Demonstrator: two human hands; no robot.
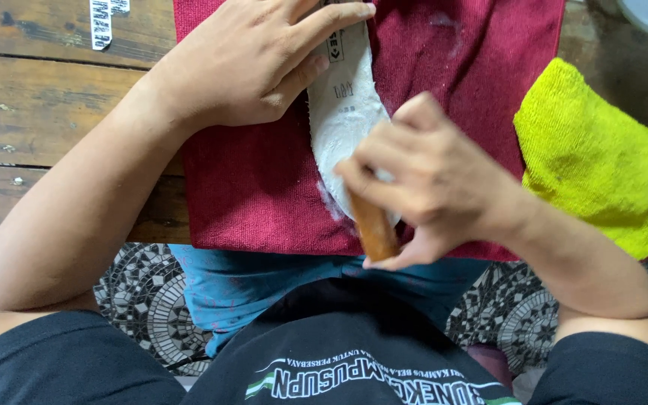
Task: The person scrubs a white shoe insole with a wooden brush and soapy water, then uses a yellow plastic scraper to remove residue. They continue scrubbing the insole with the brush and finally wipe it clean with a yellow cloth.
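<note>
Maroon cloth (264, 180), one piece, covers the near part of a wooden table (46, 105), and on it lies one pale insole (343, 112), whitish with foam or powder along its surface, running from the top edge down toward the person's lap. One wooden-handled brush (375, 229) is at work on the insole's near end; only its brown handle shows, the head being hidden under the fingers. One yellow cloth (601, 157) sits folded at the right, overlapping the maroon cloth's edge. The left hand (249, 64) lies palm down, fingers spread and flat, with the forefinger and middle finger pressing the upper part of the insole to the cloth; the forearm comes in from the lower left, elbow bent. The right hand (429, 176) is curled closed around the brush handle, knuckles up, wrist bent inward, the forearm coming from the right. Beneath the table edge show blue trousers (241, 289) and a mosaic-patterned floor (151, 292).
</note>
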